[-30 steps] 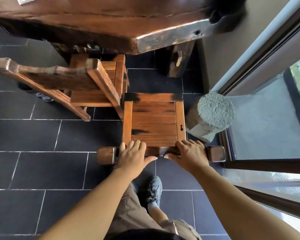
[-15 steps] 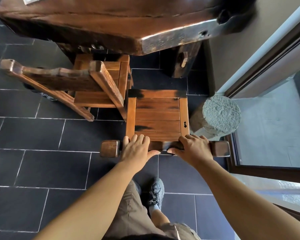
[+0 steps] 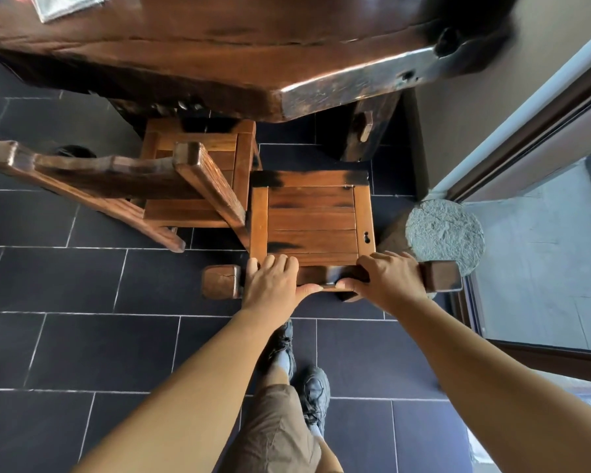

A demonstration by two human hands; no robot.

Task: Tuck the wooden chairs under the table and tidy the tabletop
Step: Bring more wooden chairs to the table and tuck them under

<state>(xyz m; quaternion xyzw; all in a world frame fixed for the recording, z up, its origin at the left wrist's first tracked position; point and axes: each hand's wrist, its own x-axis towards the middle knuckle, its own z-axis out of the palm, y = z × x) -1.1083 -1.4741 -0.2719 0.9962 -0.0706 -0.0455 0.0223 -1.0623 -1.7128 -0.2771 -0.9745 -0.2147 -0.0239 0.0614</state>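
The left hand (image 3: 275, 288) lies on the top rail of the chair (image 3: 313, 220). Its fingers (image 3: 280, 262) are curled over the front of the rail and its thumb is stretched along the back, so it is wrapped round the wood. The right hand (image 3: 386, 283) grips the same rail a little farther along, fingers over the front and thumb underneath. The two thumbs nearly meet in the middle.

The chair looks thick, solid and heavy. It is hard wood and will not bend or squash. The wood looks smooth but not slippery. The top rail is a good place to hold, because both hands can push evenly from there. It would likely scrape along the dark tiles rather than glide.

The seat sits just beyond the hands, between them and the table (image 3: 219, 63). The front edge of the seat is close to the table edge but not yet under it.

A second chair (image 3: 185, 186) stands to the left, turned at a slant, with its front under the table. Its side post touches or nearly touches the held chair. A round stone stump (image 3: 444, 233) sits just to the right of the seat. A paper (image 3: 65, 6) lies on the tabletop.
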